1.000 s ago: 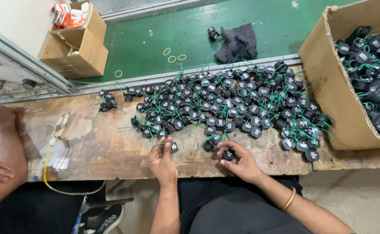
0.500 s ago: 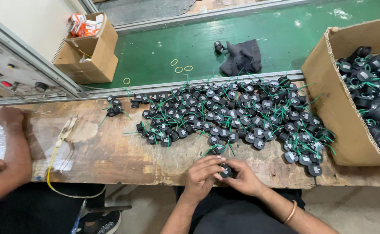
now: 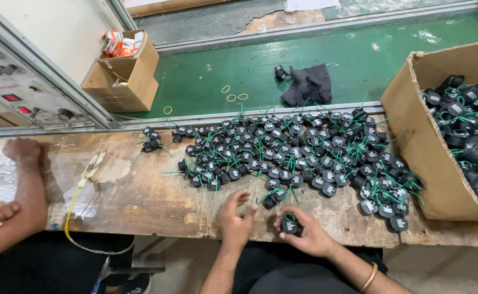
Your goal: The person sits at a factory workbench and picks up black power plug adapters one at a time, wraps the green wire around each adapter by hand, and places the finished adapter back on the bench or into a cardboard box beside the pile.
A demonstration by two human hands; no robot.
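A big pile of small black round parts with green wires (image 3: 299, 152) covers the worn wooden bench (image 3: 141, 190). My right hand (image 3: 304, 235) is at the bench's near edge and holds one black part (image 3: 289, 224) with a green wire. Just to its left, my left hand (image 3: 234, 218) hovers with fingers spread and nothing in it. A pair of loose parts (image 3: 271, 198) lies just beyond my hands.
A cardboard box (image 3: 413, 141) full of the same black parts stands at the right. Another person's arm and hand (image 3: 23, 179) rest on the bench at the left. Behind are a green conveyor belt (image 3: 358, 60), a dark cloth (image 3: 309, 84), a small cardboard box (image 3: 124, 71) and a control panel (image 3: 15, 92).
My hands were together on the part half a second ago; now the left hand has come off it and opened. A second ago both hands were further up by the pile.
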